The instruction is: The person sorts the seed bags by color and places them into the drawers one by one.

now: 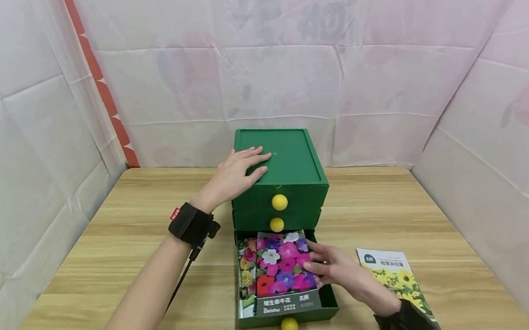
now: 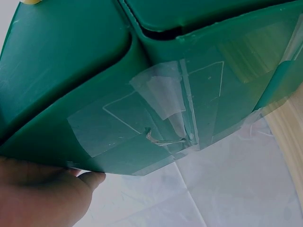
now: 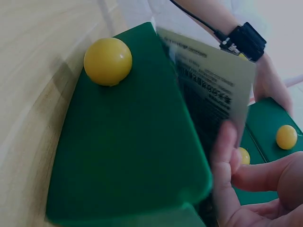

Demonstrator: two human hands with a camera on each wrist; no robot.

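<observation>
A seed packet (image 1: 284,271) printed with purple, pink and red flowers lies in the pulled-out bottom drawer (image 1: 329,302) of a green chest (image 1: 289,167). It rests over another flower packet (image 1: 245,276) at the drawer's left side. The right hand (image 1: 337,271) holds the top packet by its right edge, fingers curled onto the printed face; the right wrist view shows the thumb and fingers pinching the packet's (image 3: 213,99) edge, its text side turned to the camera. The drawer's yellow knob (image 1: 289,326) points toward the person.

The left hand (image 1: 238,173) lies flat on the chest's top near its left front corner, fingers straight and spread, gripping nothing. Two more yellow knobs (image 1: 279,202) mark the shut drawers above. Both wrists wear black bands (image 1: 192,225).

On the wooden table (image 1: 108,259), just right of the drawer, lies a sunflower packet (image 1: 394,275), partly under the right wrist. White sheeting (image 1: 21,133) walls the table.
</observation>
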